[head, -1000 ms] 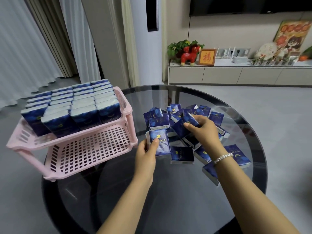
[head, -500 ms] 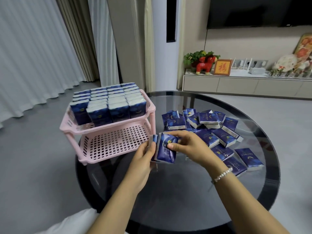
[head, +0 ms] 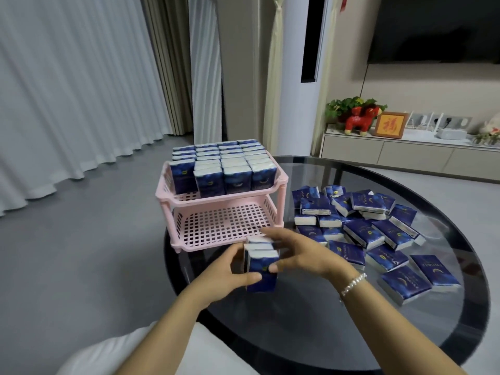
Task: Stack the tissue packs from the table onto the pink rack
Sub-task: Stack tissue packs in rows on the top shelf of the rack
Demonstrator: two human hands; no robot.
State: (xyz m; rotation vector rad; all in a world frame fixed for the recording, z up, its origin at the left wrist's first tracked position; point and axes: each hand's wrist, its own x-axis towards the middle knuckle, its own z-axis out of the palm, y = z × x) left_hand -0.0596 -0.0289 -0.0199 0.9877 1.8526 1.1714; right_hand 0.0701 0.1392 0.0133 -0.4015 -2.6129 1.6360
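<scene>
A person's left hand (head: 230,269) and right hand (head: 300,255) are clamping a small bundle of tissue packs (head: 261,262) between them, fingers pressing on both flanks, the packs standing on edge. The pink rack (head: 224,209) is sitting just beyond at 12 o'clock, its lower shelf (head: 216,226) bare and both hands about equally near. Loose packs (head: 362,223) are lying on the glass table (head: 324,320) at 2 o'clock.
</scene>
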